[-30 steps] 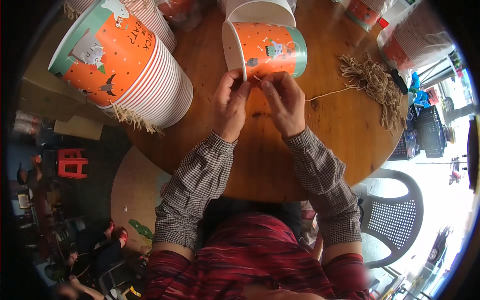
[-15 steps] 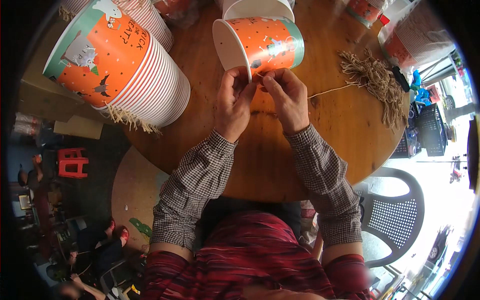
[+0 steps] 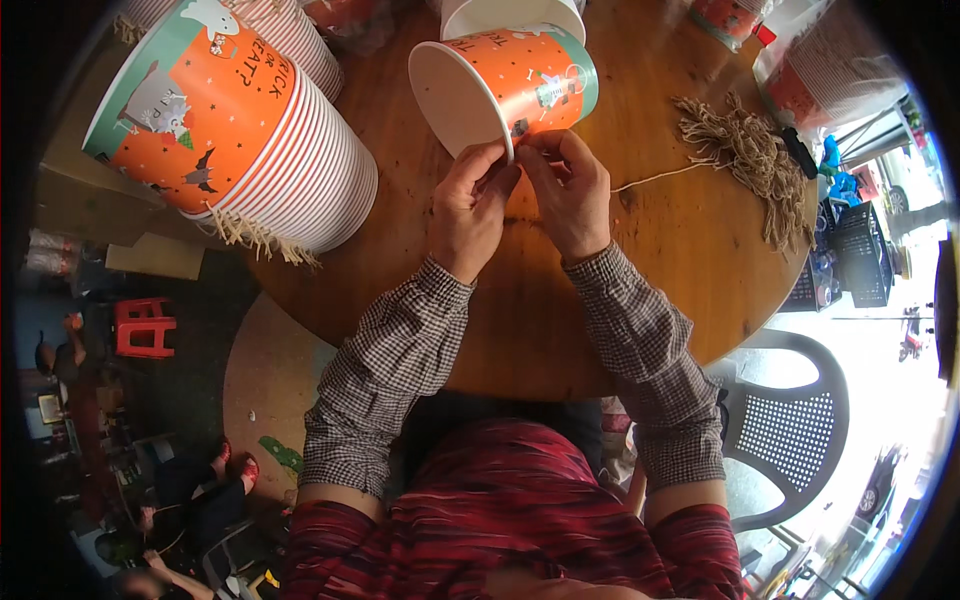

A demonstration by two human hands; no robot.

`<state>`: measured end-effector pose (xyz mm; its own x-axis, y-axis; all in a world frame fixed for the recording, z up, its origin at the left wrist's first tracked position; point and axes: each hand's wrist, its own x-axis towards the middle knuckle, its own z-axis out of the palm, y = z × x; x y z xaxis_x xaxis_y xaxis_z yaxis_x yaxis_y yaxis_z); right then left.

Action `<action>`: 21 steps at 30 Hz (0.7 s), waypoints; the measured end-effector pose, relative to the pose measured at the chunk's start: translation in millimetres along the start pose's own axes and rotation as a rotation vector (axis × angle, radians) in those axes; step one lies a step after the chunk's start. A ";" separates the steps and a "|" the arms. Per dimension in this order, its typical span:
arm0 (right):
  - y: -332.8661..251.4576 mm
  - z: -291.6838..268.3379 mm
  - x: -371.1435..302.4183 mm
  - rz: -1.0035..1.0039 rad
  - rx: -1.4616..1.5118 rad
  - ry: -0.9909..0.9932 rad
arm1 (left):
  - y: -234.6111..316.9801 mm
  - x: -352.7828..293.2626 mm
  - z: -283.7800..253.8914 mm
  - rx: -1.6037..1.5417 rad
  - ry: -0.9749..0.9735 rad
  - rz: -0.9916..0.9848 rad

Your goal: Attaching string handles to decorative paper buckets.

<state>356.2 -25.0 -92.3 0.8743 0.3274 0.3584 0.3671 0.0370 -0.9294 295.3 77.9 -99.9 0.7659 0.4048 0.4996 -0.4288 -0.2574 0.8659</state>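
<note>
An orange and green paper bucket (image 3: pixel 535 85) with cartoon figures lies tipped on its side, its open mouth turned left. My left hand (image 3: pixel 468 212) is closed on the near part of its white rim, thumb and fingers pinched together. Right beside it, my right hand (image 3: pixel 572 195) pinches at the bucket wall just behind the rim, fingers closed; the cord end between them is mostly hidden. From behind that hand a thin beige cord (image 3: pixel 660 181) runs right to a loose bundle of cord pieces (image 3: pixel 745 165) on the table.
A tall nested stack of matching buckets (image 3: pixel 300 160) lies at the left, cord ends poking out beneath. Another white bucket (image 3: pixel 510 15) sits behind. Plastic-wrapped buckets (image 3: pixel 825 75) stand far right on the round wooden table (image 3: pixel 520 340). A grey chair (image 3: pixel 790 430) is at right.
The bucket has shifted slightly left and turned, its mouth showing more. My hands have come closer together at the rim, and the cord seen between my fingers is now hidden.
</note>
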 end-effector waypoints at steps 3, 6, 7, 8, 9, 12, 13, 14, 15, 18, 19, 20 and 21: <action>-4.7 -0.4 -0.4 -0.012 -0.001 -0.031 | -2.5 1.3 -2.2 0.035 0.025 0.017; -6.8 3.3 -2.9 -0.090 -0.003 -0.061 | -8.5 1.4 -5.0 -0.162 0.101 -0.153; -7.4 5.2 -3.2 -0.151 -0.008 -0.067 | -9.3 1.2 -5.9 -0.158 0.103 -0.151; -7.2 5.2 -4.3 -0.150 -0.012 -0.066 | -9.3 0.6 -5.1 -0.190 0.119 -0.152; -7.4 5.2 -4.9 -0.160 -0.070 -0.065 | -8.8 0.5 -4.5 -0.221 0.136 -0.152; -5.7 3.2 -4.6 -0.169 -0.125 -0.067 | 2.2 1.6 -4.2 -0.027 0.128 -0.179; -5.2 1.9 -4.0 -0.169 -0.123 -0.071 | 0.6 2.5 -3.8 -0.027 0.125 -0.179; -6.4 2.4 -4.1 -0.170 -0.120 -0.073 | -2.2 3.8 -5.4 -0.021 0.135 -0.162; -8.1 2.6 -4.0 -0.173 -0.123 -0.076 | -4.0 4.4 -6.5 -0.016 0.145 -0.145; -9.0 2.2 -4.9 -0.181 -0.133 -0.086 | -7.3 5.0 -5.8 0.007 0.169 -0.118; -8.6 2.1 -5.2 -0.185 -0.139 -0.095 | -7.7 5.0 -6.4 0.006 0.168 -0.116; -8.3 2.0 -5.1 -0.186 -0.141 -0.092 | -6.8 4.8 -6.4 0.065 0.171 -0.053; -8.2 2.3 -4.7 -0.208 -0.156 -0.093 | -5.6 4.6 -6.1 0.124 0.175 0.010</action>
<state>348.3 -24.7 -86.6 0.7449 0.4137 0.5235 0.5863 -0.0315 -0.8095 298.3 86.5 -102.3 0.6625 0.5447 0.5142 -0.3657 -0.3639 0.8567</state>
